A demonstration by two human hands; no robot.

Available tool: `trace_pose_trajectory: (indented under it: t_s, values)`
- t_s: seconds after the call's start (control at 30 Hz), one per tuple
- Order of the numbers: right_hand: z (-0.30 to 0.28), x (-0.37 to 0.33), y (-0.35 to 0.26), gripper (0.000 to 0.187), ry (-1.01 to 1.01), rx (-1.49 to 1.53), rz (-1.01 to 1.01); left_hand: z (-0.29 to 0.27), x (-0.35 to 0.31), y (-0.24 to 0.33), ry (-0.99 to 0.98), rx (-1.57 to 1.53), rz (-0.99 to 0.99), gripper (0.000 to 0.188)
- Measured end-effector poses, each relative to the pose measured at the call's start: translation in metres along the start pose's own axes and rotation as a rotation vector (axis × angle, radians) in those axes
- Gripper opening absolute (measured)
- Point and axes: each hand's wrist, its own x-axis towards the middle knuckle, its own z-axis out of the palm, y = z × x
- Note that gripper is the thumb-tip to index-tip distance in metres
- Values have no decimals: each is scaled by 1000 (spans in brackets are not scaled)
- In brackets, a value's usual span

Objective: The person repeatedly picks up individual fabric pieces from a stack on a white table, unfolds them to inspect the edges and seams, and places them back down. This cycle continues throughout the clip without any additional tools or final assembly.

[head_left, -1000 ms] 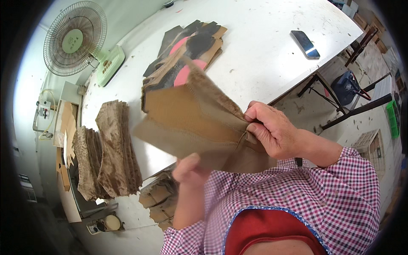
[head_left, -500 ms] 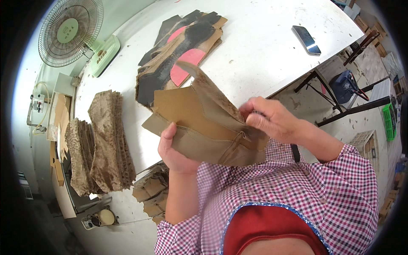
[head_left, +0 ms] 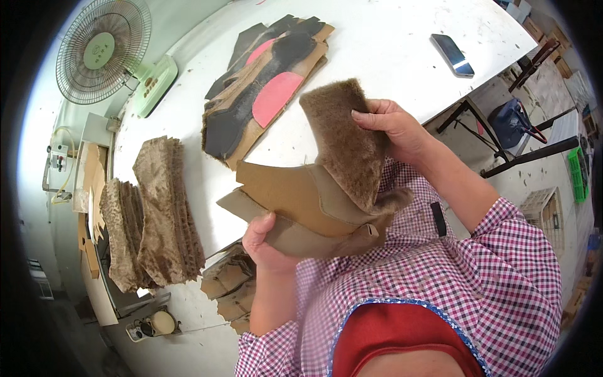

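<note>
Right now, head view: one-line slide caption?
Left hand holds a tan panel, right hand its brown fur flap, beside a white table bearing fur stacks.

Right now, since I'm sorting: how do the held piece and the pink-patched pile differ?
The held piece is in the left hand and right hand; the pile lies on the table. The piece shows brown fur; the pile shows black and pink patches. Both show tan.

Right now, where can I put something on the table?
Widest: the table between the patched pile and phone, though speckled. A smaller strip lies between that pile and the fur stacks. Crowded: left edge, with stacks and fan.
</note>
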Motion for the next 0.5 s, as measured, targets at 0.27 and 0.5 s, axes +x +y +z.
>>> trace_pose_trajectory:
  t_s: [0.27,0.5]
  values:
    - [38,18,50,23,-66,-446,-38,4,3,-23,123,125,-64,65]
    - [17,19,54,30,153,-805,-165,16,-2,-17,234,-150,23,52]
